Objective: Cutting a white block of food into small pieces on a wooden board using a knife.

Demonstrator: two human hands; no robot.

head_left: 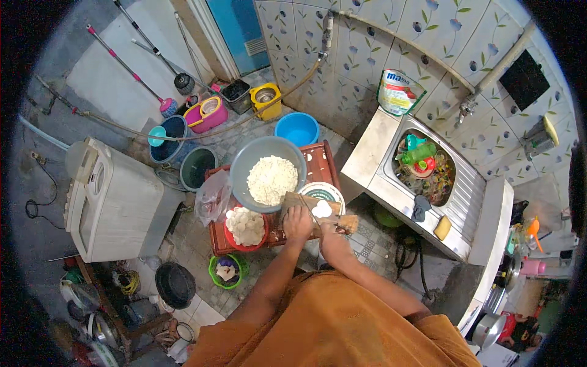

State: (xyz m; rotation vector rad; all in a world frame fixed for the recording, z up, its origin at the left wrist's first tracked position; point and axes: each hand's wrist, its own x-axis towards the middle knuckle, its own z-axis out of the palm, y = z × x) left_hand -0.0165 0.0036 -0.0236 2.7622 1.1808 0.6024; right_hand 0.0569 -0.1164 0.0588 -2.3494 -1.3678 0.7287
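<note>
My left hand (298, 224) rests on a wooden cutting board (292, 201), its fingers pressed together; whatever lies under them is hidden. My right hand (334, 242) grips a knife (310, 212), whose thin blade points up and left across the board beside the left fingers. White slices (321, 209) lie on the board, right of the blade. Beyond my left hand stands a large grey basin heaped with small white cut pieces (271, 180). Nearer and to the left, a red basin (247, 248) holds larger rounded white pieces (246, 227).
Under the basins is a low red-brown table (219, 238). A clear plastic bag (213, 197) lies at its left, and a green basket (242, 270) stands in front. Behind is a blue basin (297, 128). A metal sink (472, 206) full of dishes is at right, a white washing machine (125, 205) at left.
</note>
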